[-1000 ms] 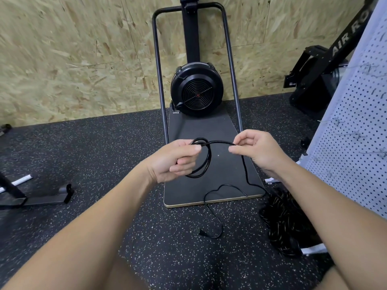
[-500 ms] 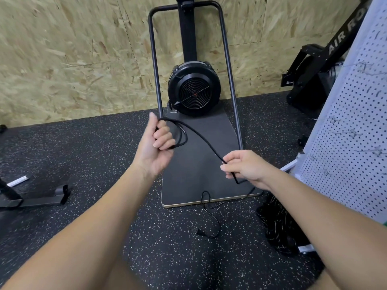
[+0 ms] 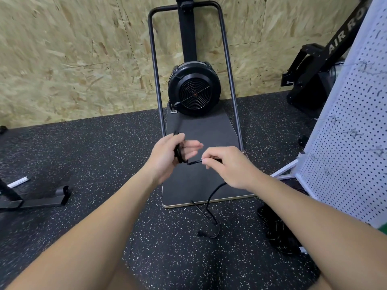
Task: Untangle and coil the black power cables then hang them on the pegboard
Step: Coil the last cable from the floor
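You are bringing your hands back together after the wide pull of half a second ago, laying another loop onto the coil. Your left hand (image 3: 167, 156) is holding the gathered loops of the black power cable (image 3: 193, 162) in its palm, fingers partly extended; motion blur hides how tightly. Your right hand (image 3: 227, 166) is pinching the cable just beside the coil. The slack is shortening: the tail is trailing over the black base board (image 3: 201, 130) to its plug (image 3: 200, 233) on the floor. The pegboard (image 3: 351, 130) is standing at your right.
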Action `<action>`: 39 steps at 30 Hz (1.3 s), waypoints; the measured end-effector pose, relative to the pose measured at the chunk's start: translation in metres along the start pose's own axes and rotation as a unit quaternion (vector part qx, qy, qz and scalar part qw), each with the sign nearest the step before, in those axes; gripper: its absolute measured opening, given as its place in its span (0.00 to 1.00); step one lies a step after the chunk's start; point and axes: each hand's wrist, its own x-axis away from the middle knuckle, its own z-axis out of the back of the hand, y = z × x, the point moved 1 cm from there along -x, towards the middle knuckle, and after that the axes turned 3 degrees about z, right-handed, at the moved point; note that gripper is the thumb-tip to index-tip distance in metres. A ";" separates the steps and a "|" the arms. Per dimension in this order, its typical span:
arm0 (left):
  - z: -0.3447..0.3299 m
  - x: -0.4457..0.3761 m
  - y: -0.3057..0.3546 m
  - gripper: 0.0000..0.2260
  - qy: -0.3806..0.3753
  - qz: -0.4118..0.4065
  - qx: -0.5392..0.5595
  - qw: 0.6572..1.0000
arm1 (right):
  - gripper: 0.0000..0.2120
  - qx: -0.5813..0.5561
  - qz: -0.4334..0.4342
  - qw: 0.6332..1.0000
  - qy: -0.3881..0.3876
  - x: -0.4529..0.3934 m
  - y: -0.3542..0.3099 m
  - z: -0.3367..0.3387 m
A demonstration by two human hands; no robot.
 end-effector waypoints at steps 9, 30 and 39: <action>-0.032 0.011 -0.011 0.22 -0.122 0.058 -0.142 0.981 | 0.15 -0.134 -0.021 0.978 0.158 -0.005 -0.005 0.017; -0.001 -0.011 0.021 0.14 -0.059 0.033 0.295 0.953 | 0.12 -0.359 -0.221 0.907 -0.005 0.004 0.038 -0.013; 0.021 -0.011 0.032 0.12 0.053 -0.035 0.311 0.948 | 0.09 -0.307 -0.267 0.909 0.089 0.003 0.043 -0.013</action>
